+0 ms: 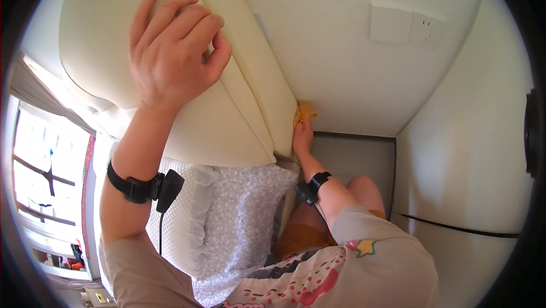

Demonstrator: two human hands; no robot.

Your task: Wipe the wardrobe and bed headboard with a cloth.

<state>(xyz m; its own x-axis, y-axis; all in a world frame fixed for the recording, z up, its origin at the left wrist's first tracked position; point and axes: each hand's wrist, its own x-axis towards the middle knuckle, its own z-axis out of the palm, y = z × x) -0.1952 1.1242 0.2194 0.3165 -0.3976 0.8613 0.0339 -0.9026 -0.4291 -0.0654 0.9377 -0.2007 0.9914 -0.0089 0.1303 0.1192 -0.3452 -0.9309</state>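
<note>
My left hand [177,52] is raised over the cream padded headboard [91,41], its back toward me. Its fingers are loosely bent and apart, and nothing shows in them; whether they touch the headboard I cannot tell. Lower and further right, my right hand [303,136] grips a yellow cloth [305,112]. The cloth lies at the headboard's side edge, close to the white wall [335,63]. Part of the right fingers is hidden by the cloth. A black strap with a small device sits on each forearm.
A bed with a white textured, ruffled cover [244,211] stands below the headboard. On the wall are a blank plate [390,23] and a socket [426,28]. A smooth pale panel [472,154] rises at the right, beside the grey floor [355,160]. A bright window [42,166] is at the left.
</note>
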